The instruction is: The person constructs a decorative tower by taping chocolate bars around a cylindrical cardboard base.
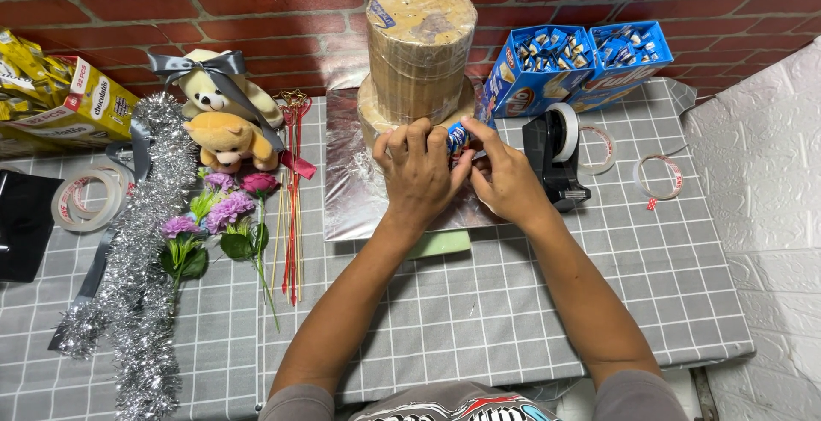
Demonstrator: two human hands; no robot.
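My left hand (416, 170) and my right hand (505, 180) meet in front of a two-tier round cardboard tower (419, 49) that stands on a silver foil board (346, 181). Between the fingertips of both hands is a small blue-wrapped candy (457, 136), pressed near the lower tier of the tower. The left hand's fingers curl over the lower tier's edge. The right hand's thumb and forefinger pinch the candy from the right.
Two open blue boxes of wrapped candies (581, 57) stand at the back right. A black tape dispenser (556, 151) and loose tape rolls (660, 176) lie right. Left: two teddy bears (224, 117), artificial flowers (218, 216), red sticks (292, 207), silver tinsel (141, 258), yellow boxes (73, 104).
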